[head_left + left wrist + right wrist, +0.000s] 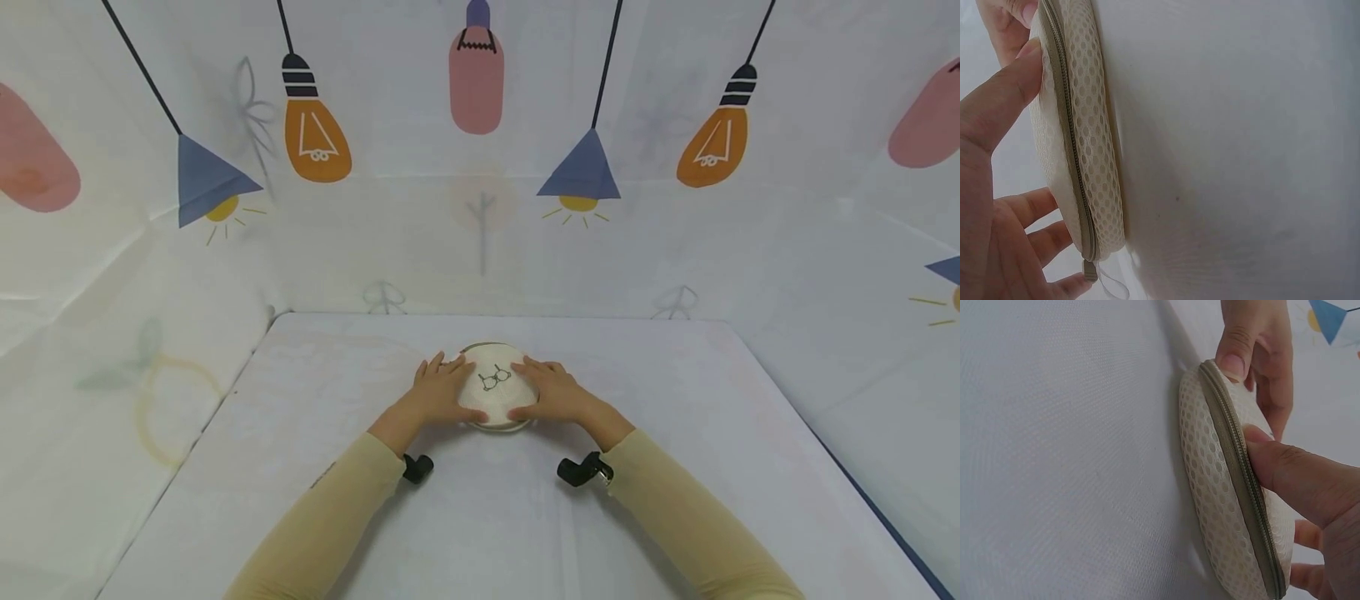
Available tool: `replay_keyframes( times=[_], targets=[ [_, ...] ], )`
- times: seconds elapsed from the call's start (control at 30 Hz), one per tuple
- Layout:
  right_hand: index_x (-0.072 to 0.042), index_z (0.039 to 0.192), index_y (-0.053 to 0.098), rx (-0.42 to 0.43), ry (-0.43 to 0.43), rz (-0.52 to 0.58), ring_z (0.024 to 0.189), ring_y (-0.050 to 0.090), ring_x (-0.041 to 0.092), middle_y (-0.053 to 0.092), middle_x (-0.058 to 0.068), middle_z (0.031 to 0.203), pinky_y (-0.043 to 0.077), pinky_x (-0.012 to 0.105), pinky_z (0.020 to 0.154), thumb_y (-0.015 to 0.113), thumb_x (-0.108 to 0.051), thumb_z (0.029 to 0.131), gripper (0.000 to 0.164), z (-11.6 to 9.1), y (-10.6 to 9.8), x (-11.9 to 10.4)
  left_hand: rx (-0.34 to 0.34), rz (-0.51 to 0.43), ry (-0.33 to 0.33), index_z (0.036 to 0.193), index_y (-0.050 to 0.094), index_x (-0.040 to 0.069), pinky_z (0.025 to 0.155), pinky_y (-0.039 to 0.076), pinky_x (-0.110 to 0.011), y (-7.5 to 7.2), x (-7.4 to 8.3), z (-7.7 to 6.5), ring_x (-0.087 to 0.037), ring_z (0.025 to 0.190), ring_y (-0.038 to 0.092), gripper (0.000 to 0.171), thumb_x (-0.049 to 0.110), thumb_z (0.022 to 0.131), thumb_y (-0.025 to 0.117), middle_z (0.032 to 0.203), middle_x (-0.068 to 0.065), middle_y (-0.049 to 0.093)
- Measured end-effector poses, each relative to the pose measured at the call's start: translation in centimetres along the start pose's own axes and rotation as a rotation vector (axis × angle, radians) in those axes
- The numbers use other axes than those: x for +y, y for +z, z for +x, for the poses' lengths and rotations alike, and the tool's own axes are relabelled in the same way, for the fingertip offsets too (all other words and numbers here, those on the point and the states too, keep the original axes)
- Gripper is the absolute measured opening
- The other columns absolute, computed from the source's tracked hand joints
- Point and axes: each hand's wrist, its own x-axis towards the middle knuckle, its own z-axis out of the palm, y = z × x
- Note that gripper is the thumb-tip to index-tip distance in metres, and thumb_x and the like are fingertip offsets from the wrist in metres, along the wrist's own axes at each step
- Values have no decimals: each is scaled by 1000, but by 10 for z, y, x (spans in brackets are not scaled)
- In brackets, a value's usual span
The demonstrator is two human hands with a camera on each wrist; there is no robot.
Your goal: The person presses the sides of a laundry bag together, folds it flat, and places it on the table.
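A round cream mesh zip pouch (497,385) with a small line drawing of glasses on its top lies on the white table. From its left side my left hand (438,393) holds it, thumb at the near edge and fingers toward the far edge. My right hand (555,392) grips the right side in the same way. Along the near side runs a closed olive zip (1241,465), with the right thumb (1272,453) just above it. The zip pull (1089,270) hangs by the left hand's fingertips, next to a thin clear loop (1113,285).
The white-covered table (480,525) spreads around the pouch. Behind and at the sides hang white cloth walls (420,233) printed with lamps and bulbs. Black wrist cameras (577,471) sit under both sleeves, close over the table.
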Motion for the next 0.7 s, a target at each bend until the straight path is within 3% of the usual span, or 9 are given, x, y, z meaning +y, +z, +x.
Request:
replay_keyframes(
  times=[0.7],
  targets=[
    [-16,157,35,17,-7,2,143,26,46,22,14,164,29,67,109,72,-64,82,96,-4,0,-4,-3,-17,-14,157,34,14,117,11,-65,-3,4,-5,-48,148,14,101,69,79,70,163,-13,28]
  ],
)
